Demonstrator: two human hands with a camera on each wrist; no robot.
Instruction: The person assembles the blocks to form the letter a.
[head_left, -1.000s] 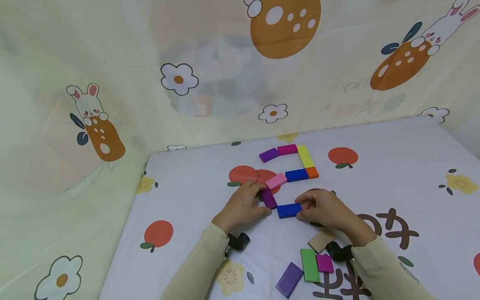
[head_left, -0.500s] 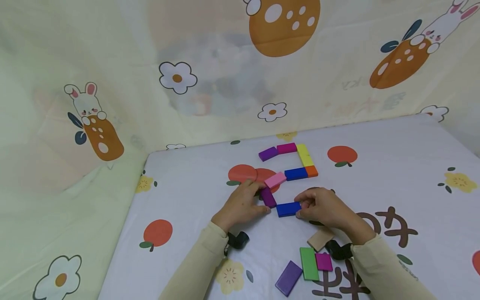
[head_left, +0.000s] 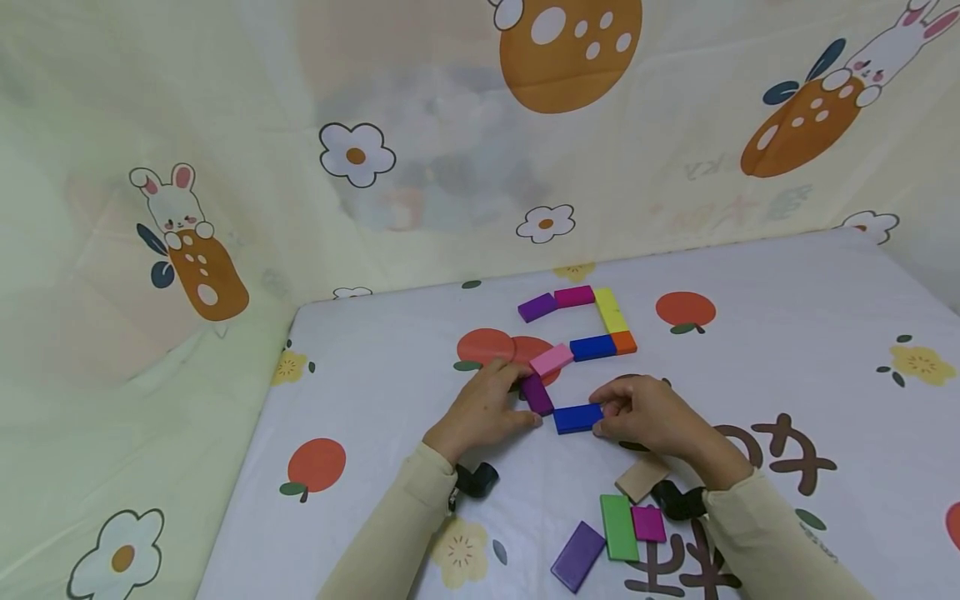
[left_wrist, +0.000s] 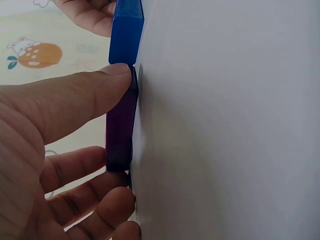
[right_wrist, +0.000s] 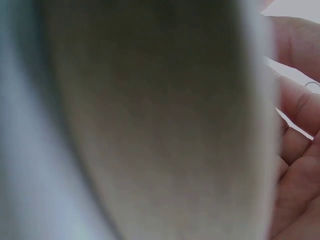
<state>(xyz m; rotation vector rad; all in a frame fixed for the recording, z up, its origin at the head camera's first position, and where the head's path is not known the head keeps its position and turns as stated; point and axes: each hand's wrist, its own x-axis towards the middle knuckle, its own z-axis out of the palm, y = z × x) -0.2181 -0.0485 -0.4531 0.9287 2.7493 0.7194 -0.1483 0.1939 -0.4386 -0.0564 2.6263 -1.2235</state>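
A chain of flat coloured blocks lies on the white fruit-print tablecloth [head_left: 390, 392]: purple [head_left: 537, 307], magenta [head_left: 574, 297], yellow [head_left: 611, 311], orange [head_left: 624, 342], blue [head_left: 592, 347], pink [head_left: 552, 361]. My left hand [head_left: 522, 398] pinches the dark purple block [head_left: 537, 394] between thumb and fingers. The left wrist view shows the thumb [left_wrist: 75, 100] at one end of that block [left_wrist: 120, 125]. My right hand [head_left: 603, 414] pinches the right end of a blue block [head_left: 573, 418], which lies flat and meets the purple one at a corner.
Loose blocks lie near my right wrist: tan [head_left: 642, 477], green [head_left: 618, 527], magenta [head_left: 648, 525], purple [head_left: 577, 557]. A printed curtain [head_left: 225, 167] hangs close behind and to the left of the table. The right wrist view is a blur with fingers [right_wrist: 300, 125] at its edge.
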